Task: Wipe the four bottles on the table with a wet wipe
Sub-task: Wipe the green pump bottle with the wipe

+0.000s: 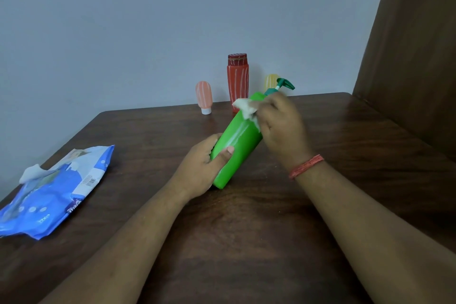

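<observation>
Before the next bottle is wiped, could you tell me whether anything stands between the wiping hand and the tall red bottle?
Only the green bottle that both hands hold crosses in front of the red bottle.

**Dark wooden table and what is sitting on it**

A dark brown wooden table (246,242) is carrying a crumpled blue wipes packet (56,190) lying at its left edge. Near the far edge, a small pink tube (204,97) is standing cap-down, a tall red bottle (237,79) is standing upright beside it, and a yellow bottle (270,82) is showing partly behind.
</observation>
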A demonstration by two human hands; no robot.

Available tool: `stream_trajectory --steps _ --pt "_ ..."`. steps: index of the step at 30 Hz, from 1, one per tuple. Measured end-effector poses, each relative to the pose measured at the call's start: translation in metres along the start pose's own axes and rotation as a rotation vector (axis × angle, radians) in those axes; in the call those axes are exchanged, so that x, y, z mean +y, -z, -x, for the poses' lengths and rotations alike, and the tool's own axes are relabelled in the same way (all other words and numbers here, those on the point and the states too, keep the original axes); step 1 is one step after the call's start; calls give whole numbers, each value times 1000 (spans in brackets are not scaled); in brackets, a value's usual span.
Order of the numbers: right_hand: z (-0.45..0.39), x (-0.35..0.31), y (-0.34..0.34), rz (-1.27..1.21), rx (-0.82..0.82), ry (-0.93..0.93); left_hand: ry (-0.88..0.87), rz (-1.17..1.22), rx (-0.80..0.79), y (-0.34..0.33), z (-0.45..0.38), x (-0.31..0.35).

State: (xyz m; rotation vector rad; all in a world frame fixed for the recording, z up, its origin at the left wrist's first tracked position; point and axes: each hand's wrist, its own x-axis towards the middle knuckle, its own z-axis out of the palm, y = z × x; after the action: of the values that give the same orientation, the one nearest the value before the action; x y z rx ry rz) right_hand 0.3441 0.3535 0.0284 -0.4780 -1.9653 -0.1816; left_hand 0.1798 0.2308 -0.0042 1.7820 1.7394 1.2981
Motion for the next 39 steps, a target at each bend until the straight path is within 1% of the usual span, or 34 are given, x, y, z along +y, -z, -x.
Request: stream_trajectory --steps 1,3,4,7,8,9,11,12,13,15,16,19,20,21,23,24,25,27,28,29,30,32,33,36,37,39 --pt "-1 5 1 3 53 -78 -16 -13 -1 0 0 1" --pt "1 9 4 15 65 -171 -33 -34 -8 -2 0 1" --pt "2 5 3 27 36 -154 -30 -35 -5 -2 0 0" --pt "4 -11 3 57 -130 21 -3 -9 6 0 0 -3" --pt "2 -10 2 72 -147 31 2 -6 4 1 0 -3" --pt "0 -6 2 76 -128 -16 1 -10 1 1 0 -3" --pt "-1 0 1 53 -34 -139 -16 -29 2 0 0 -2" --pt "1 -1 0 36 -22 -145 -18 -31 6 0 0 -1" --pt "3 -5 1 24 -45 -107 -14 -22 13 0 0 -1" --pt "7 -14 0 19 -154 19 9 8 28 0 0 -1" --pt "6 -16 -1 13 -167 44 16 14 30 0 0 0" --pt "1 -10 -4 -8 -95 -95 8 -7 25 -1 1 0" --pt "1 -11 -4 -19 -115 -109 7 -5 29 -1 1 1" --pt "3 -14 -3 -28 -153 -79 8 3 32 -1 1 1" --pt "6 -20 -2 -34 -236 49 11 16 39 0 1 0" --pt "6 -19 -2 -28 -242 89 15 18 42 0 1 0" --pt "5 -17 -2 -26 -218 72 16 17 39 0 1 0" --pt "2 -10 -3 -40 -106 -54 10 6 30 -1 1 0" --pt "2 -10 -5 -75 -82 -115 9 0 31 -1 1 0" --pt "4 -13 -5 -134 -98 -155 10 0 34 -1 1 0" --pt "5 -17 -7 -167 -147 -156 12 7 36 0 0 0" --pt "7 -19 -11 -209 -252 -51 27 18 41 1 0 -2" --pt "6 -17 -10 -193 -252 -35 35 20 39 1 0 -3" --pt "3 -12 -6 -64 -142 -31 32 12 25 0 0 -3" --pt "4 -14 -4 -54 -143 -31 28 11 27 0 0 -2" --pt "8 -22 -3 -55 -191 56 25 27 41 0 1 -3"
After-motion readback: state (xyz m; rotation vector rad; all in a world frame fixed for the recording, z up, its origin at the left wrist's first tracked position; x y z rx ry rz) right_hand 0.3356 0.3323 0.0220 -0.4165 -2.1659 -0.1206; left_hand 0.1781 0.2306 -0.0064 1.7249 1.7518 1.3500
